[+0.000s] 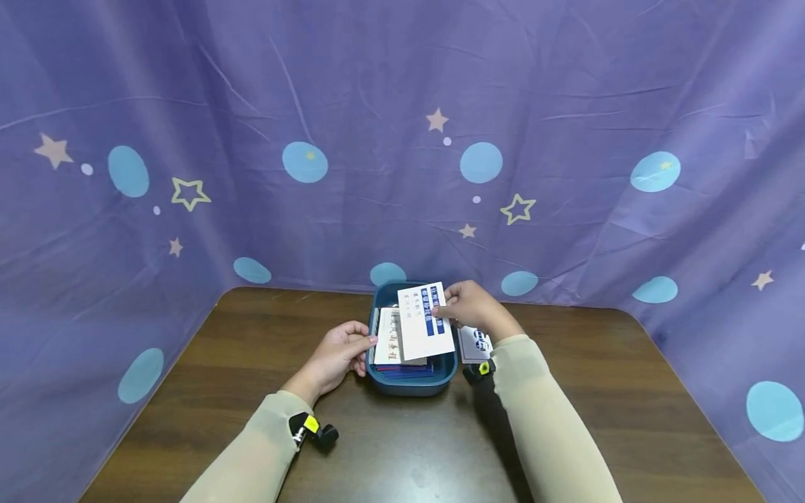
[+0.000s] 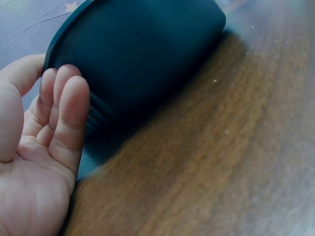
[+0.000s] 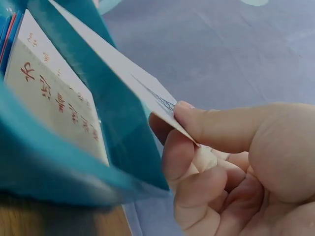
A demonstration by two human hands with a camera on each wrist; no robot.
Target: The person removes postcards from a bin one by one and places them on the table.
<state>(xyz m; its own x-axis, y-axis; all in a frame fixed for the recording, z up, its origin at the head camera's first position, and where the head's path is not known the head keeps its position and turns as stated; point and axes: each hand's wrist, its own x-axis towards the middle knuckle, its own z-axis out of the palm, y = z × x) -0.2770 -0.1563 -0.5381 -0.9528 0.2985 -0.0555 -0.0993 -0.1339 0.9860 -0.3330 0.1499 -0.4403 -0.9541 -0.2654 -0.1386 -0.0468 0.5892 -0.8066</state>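
Observation:
A white card with blue blocks of lettering (image 1: 411, 339) is pinched between the thumb and fingers of my right hand (image 1: 474, 306). It tilts over the right part of a teal plastic basket (image 1: 411, 390). In the right wrist view the card (image 3: 118, 64) slants by the basket's wall, its edge between thumb and fingertips. My left hand (image 1: 339, 353) grips the basket's left rim; in the left wrist view the thumb goes over the rim and the fingers (image 2: 74, 103) lie along the outer wall. Inside the basket lies a cream card with handwritten characters (image 3: 54, 93), beside blue and red-edged cards (image 3: 7, 44).
Another white card with a dark blue print (image 1: 473, 344) lies right of the basket, partly under the right wrist. The basket stands on a brown wooden table (image 1: 283, 314) near its back edge. Behind hangs a purple curtain (image 1: 390, 175) with stars and blue dots.

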